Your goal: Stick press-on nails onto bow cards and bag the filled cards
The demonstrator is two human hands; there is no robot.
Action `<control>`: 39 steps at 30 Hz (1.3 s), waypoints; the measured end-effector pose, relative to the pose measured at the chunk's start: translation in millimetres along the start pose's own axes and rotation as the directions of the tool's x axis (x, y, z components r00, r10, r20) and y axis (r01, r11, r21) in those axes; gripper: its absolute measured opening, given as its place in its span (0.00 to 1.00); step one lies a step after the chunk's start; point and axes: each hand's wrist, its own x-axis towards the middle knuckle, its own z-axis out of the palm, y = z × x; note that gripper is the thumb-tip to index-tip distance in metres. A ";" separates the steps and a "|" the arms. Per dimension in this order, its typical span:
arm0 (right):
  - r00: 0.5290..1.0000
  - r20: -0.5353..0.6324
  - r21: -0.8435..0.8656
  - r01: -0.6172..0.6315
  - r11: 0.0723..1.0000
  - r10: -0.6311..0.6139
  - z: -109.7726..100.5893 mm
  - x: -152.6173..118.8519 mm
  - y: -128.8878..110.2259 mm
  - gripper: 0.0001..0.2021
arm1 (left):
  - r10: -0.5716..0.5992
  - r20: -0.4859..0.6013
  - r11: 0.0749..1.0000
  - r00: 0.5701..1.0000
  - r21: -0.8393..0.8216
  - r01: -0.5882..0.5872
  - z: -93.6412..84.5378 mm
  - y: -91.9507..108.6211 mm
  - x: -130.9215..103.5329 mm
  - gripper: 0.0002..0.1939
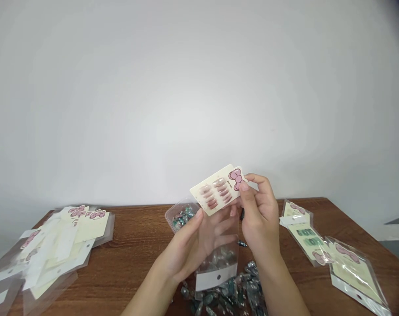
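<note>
My right hand [260,210] pinches the bow-printed end of a cream card [219,191], which bears two rows of pinkish press-on nails and is tilted above the table. Below it, my left hand [189,241] holds a clear plastic bag [215,281] with a white strip and a round hole at its lower end. The card's lower edge is close to my left thumb; whether it touches the bag is unclear. Behind my left hand stands a clear container [173,210] of dark green nails. A pile of loose green nails [230,294] lies beneath the bag.
On the left of the brown wooden table [130,245] is a heap of bow cards and clear bags [61,250]. On the right lie bagged cards, one with green nails [306,237], another [355,272] nearer the edge. A pale wall [186,96] stands behind.
</note>
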 end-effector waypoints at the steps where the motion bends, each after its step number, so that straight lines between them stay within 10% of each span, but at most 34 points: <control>1: 1.000 0.004 0.001 0.002 1.000 -0.002 0.1 -0.1 0.3 0.09 | -0.001 0.011 1.000 1.000 0.012 0.001 -0.5 -1.4 0.5 0.27; 28: 0.957 -0.291 0.288 0.071 0.955 0.017 12.7 -8.1 2.7 0.06 | -0.012 0.084 0.949 0.996 0.315 -0.015 1.7 -28.7 9.1 0.45; 39: 0.952 -0.306 0.282 0.063 0.957 0.027 8.5 -8.0 0.0 0.08 | -0.007 0.035 0.946 0.999 0.323 -0.005 -5.1 -32.3 1.8 0.32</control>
